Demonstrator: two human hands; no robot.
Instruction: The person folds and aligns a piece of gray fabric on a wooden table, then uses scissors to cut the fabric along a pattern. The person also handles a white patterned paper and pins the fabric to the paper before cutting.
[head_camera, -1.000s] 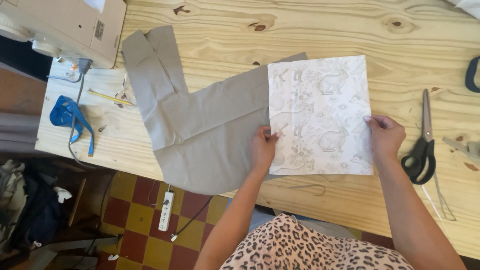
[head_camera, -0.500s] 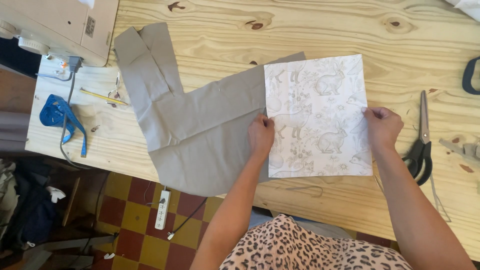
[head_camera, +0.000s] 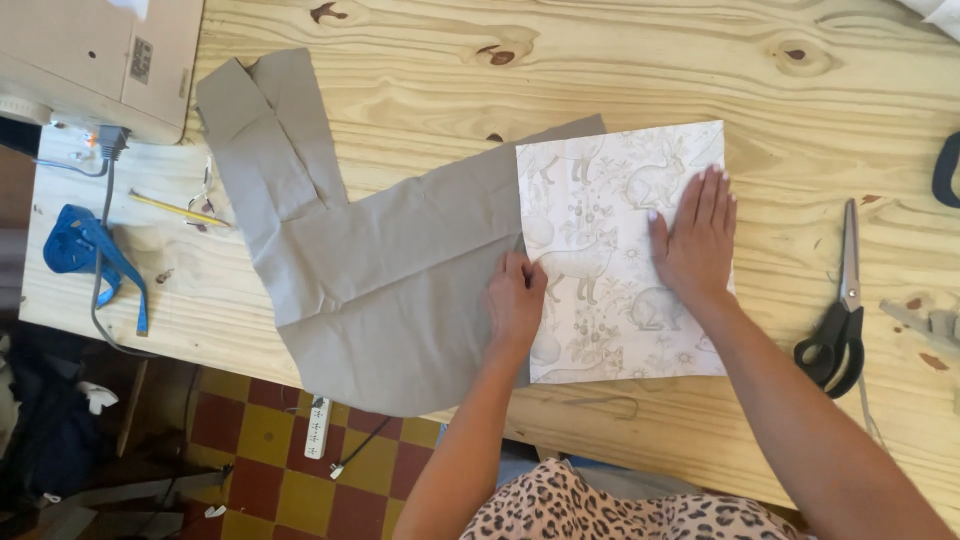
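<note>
The printed fabric square (head_camera: 620, 250) lies flat on the wooden tabletop (head_camera: 600, 60), its left edge over the grey cloth (head_camera: 390, 280); it looks thin, light and soft, so it would probably wrinkle or slide easily and is best taken by an edge or corner. The right hand (head_camera: 692, 238) rests flat on it with fingers spread, while the left hand (head_camera: 514, 300) presses with bent fingers on its left edge. How much grey cloth continues under the square is hidden, and the sewing machine (head_camera: 90, 60) is cut off at the corner.

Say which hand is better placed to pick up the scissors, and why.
Right. The right hand lies flat on the printed fabric square, on the side nearest the scissors. The left hand rests at the square's far edge, on the grey fabric.
</note>
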